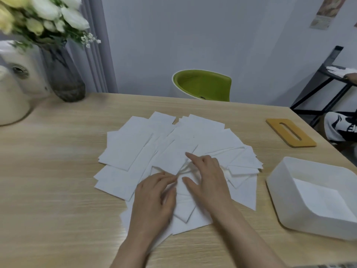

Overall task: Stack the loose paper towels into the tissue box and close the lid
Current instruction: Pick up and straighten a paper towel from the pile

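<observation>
Left hand point(154, 194) on near part of paper towels point(173, 151), fingers point(170, 177) curled, pinching sheet edge. Right hand point(208, 180) flat on pile just beside it, fingers spread and straight, pressing sheets. Towels fanned loose across middle of wooden counter point(58, 190). Tissue box point(286, 206) white, uncovered, near right edge, apart from pile; white sheet inside. Yellow slotted lid point(290, 132) flat on counter beyond box. Far left: glass vase point(65, 78) with flowers, pale kettle point(13, 88). Green chair point(202, 86) behind counter
</observation>
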The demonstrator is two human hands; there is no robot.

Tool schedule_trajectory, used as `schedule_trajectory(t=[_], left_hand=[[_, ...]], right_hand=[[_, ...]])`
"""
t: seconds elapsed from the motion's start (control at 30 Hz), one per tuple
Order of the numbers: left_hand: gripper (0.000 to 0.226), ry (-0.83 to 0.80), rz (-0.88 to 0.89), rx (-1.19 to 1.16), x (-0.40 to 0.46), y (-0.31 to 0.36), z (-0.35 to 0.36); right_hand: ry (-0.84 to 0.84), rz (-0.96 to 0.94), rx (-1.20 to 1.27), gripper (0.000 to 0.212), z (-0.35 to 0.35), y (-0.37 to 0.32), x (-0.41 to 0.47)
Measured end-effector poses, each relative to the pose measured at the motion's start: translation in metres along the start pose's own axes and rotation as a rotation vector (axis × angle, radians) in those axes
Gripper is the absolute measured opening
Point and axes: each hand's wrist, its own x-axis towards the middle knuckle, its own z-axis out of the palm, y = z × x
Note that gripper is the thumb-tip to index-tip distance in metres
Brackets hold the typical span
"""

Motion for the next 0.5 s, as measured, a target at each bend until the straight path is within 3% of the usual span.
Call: schedule_trajectory(t=[0.1, 0.3, 0.5], left_hand=[[0.030, 0.001, -0.038, -0.055, 0.000, -0.001, 0.000], [0.028, 0.008, -0.064, -0.103, 0.001, -0.003, -0.003], [0.023, 0.111, -0.080, -0.158, -0.001, 0.000, -0.004]], right_hand=[[0.080, -0.085, -0.062, 0.050, 0.007, -0.012, 0.014], [0.114, -0.147, 0.003, 0.010, 0.012, -0.009, 0.021], [0.162, -0.089, 0.135, 0.007, -0.008, -0.006, 0.009]])
